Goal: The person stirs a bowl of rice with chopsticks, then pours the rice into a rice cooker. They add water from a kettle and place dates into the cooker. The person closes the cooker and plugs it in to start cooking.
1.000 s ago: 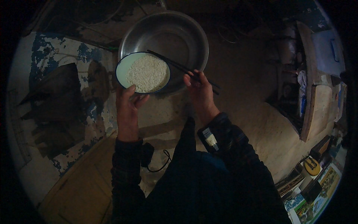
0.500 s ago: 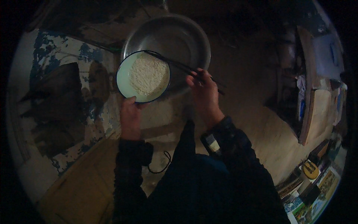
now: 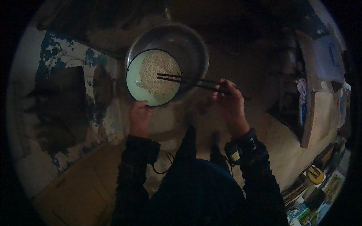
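Note:
My left hand (image 3: 140, 117) grips the near rim of a pale green bowl (image 3: 135, 83) with a dark edge, thumb over the rim. Inside the bowl lies a heap of whitish, grainy food that looks like flour or rice (image 3: 156, 64), mostly toward the right side. In my right hand (image 3: 232, 103) is a pair of black chopsticks (image 3: 188, 80), pinched near their back ends. Their tips reach over the right rim and stand over the heap; whether they touch it I cannot tell. Beneath and beyond the bowl is a large metal basin (image 3: 203, 56), partly covered by it.
At left stands a wall (image 3: 68, 52) with peeling blue and white paint. A wooden cabinet or shelf (image 3: 315, 113) runs along the right. A round yellow object (image 3: 315, 175) and printed sheets lie at the lower right. A dark cord (image 3: 162, 171) loops beside my left sleeve.
My left hand and the bowl have shifted slightly right. My right hand has moved right and down, and the chopstick tips went from the bowl's far rim to over the heap.

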Demonstrator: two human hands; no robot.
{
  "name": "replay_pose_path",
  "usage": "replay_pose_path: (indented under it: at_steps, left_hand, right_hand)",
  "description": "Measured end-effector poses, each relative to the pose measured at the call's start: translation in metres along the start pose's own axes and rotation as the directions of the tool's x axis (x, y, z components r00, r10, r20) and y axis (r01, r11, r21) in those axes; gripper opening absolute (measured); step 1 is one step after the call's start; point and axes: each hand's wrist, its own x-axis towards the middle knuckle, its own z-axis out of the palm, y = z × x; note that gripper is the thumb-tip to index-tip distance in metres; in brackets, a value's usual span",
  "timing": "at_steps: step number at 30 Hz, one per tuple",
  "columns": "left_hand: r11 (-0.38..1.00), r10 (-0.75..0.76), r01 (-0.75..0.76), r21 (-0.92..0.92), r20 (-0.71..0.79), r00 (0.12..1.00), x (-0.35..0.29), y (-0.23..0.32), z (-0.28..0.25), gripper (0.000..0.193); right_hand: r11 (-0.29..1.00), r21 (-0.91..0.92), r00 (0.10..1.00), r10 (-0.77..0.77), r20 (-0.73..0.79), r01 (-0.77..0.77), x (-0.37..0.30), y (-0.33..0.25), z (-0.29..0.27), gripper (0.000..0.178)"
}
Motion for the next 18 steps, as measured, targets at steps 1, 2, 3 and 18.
replay_pose_path:
  at_steps: [1,2,3,18]
  left_hand:
    - [1.000,0.008,-0.008,0.013,0.007,1.000,-0.002,0.000,0.007,0.032]
    - [1.000,0.008,-0.008,0.028,0.001,1.000,-0.005,-0.001,0.014,0.033]
    - [0.999,0.006,-0.005,0.040,-0.014,1.000,-0.010,-0.002,0.022,0.035]
    - [0.941,-0.073,-0.077,0.330,0.421,0.904,-0.203,-0.124,0.196,0.055]
  right_hand:
    - [0.999,-0.026,0.999,-0.035,0.027,0.035,-0.007,-0.008,-0.002,0.027]
    - [0.996,-0.051,0.996,-0.067,0.054,0.070,-0.016,-0.015,-0.003,0.027]
    - [0.991,-0.079,0.992,-0.099,0.080,0.106,-0.025,-0.025,-0.006,0.027]
    - [0.856,-0.070,0.827,-0.513,-0.232,0.511,-0.330,-0.197,-0.193,0.029]
